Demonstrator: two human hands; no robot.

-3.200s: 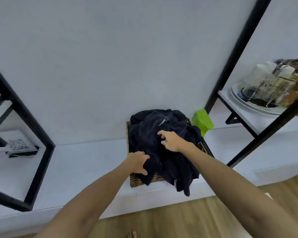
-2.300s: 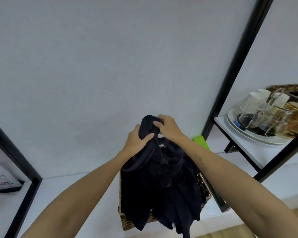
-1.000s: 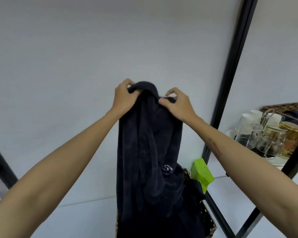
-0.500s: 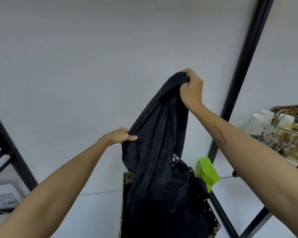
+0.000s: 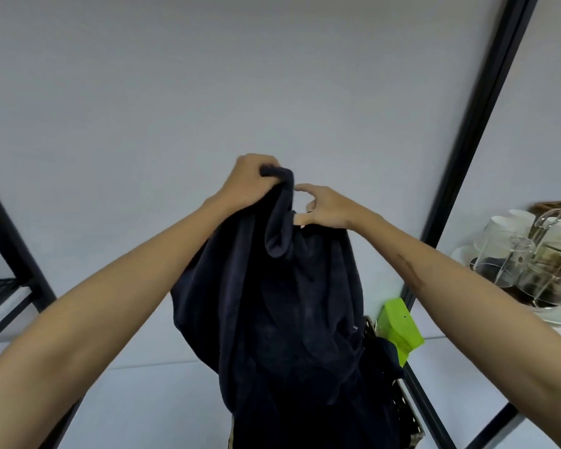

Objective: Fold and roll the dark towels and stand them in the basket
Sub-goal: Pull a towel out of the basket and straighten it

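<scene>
We are holding a dark towel [image 5: 282, 306] up in front of the white wall, above the wicker basket [image 5: 405, 416]. It is hanging in loose, bunched folds, navy and plush, its lower part draping down over the basket, where more dark cloth is lying. Our left hand [image 5: 245, 186] is closing in a fist around the towel's top corner. Our right hand [image 5: 326, 207], just beside it, is partly open, its fingers pinching the edge below that corner. Half a second ago the right hand was gripping the top high up and the left was lower, on the side edge; now both are meeting at the top. A green box [image 5: 399, 328] is sitting right of the basket.
</scene>
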